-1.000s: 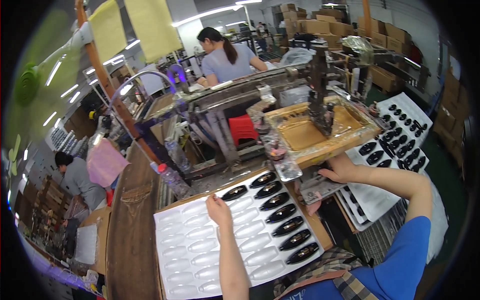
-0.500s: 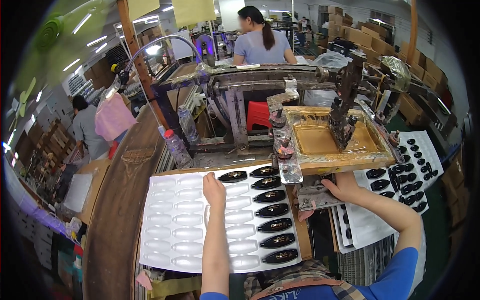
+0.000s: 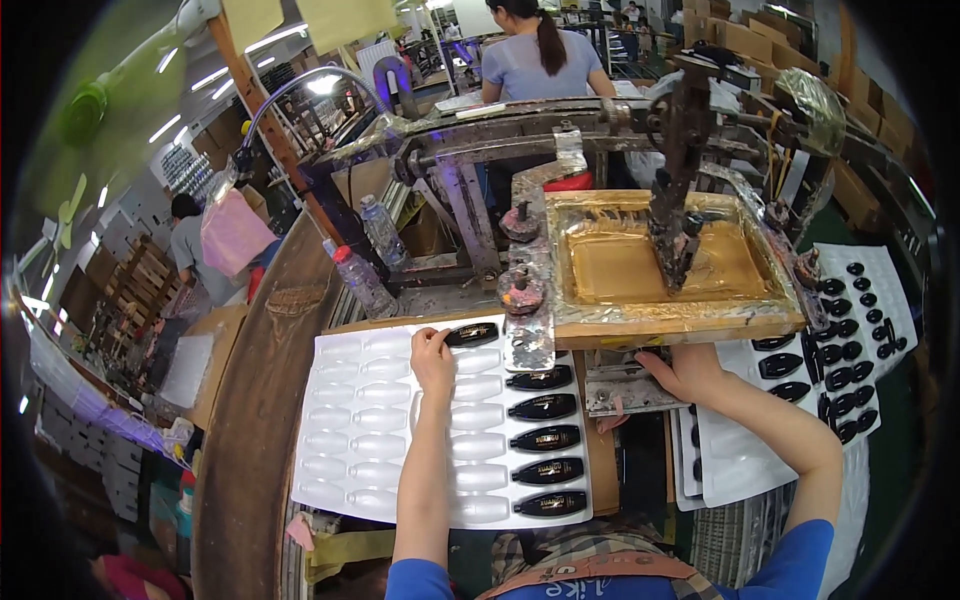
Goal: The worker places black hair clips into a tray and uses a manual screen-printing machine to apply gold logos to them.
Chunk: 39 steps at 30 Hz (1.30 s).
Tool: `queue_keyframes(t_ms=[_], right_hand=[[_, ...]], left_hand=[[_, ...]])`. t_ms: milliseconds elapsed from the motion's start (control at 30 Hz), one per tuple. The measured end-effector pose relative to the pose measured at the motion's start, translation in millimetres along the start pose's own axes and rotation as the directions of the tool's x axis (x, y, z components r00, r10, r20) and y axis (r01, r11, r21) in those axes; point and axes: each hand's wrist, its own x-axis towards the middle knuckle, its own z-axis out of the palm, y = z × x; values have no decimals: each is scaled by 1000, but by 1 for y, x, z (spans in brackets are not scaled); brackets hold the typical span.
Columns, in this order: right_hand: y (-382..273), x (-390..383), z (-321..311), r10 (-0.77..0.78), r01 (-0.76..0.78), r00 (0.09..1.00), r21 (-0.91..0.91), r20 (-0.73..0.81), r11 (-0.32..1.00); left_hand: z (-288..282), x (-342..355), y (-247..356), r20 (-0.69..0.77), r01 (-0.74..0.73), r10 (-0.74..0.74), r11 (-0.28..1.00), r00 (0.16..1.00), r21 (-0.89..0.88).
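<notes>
My left hand is closed at the left end of a glossy black bottle, pinching it at the white moulded tray. Several similar black bottles with gold print lie in the tray’s right column. My right hand reaches beneath a wooden screen frame coated in gold ink. Its thumb lies at a stained metal fixture, while the other fingers are hidden. The machine’s metal side plate covers part of the tray’s top.
Trays of small black parts are at right. A plank runs left of my tray. Plastic bottles stand by the machine. A co-worker sits behind it, another person works at left, and cardboard boxes are stacked behind.
The screen frame has shifted left over the tray’s upper right. My left fingertips have come onto the top black bottle’s end. The camera’s view has tilted and shifted.
</notes>
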Motion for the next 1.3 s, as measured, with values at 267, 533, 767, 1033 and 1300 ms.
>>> queue_keyframes(t_ms=[267,533,767,1033,1300], right_hand=[[8,-7,6,-44,36,993,-68,-111,997],[14,-25,-34,-138,143,986,44,-95,989],[29,-100,-90,87,-82,994,-68,69,994],[67,-138,-117,431,-407,882,-156,188,900],[84,-157,-130,382,-280,906,-417,185,865]], left_hand=[[12,-5,-6,-44,19,-20,1000,999,-7],[21,-8,-30,22,-6,2,984,1000,177],[10,-3,-4,-10,8,-7,991,1000,132],[0,0,2,47,111,-120,980,992,163],[2,38,19,-53,-92,84,979,995,-182]])
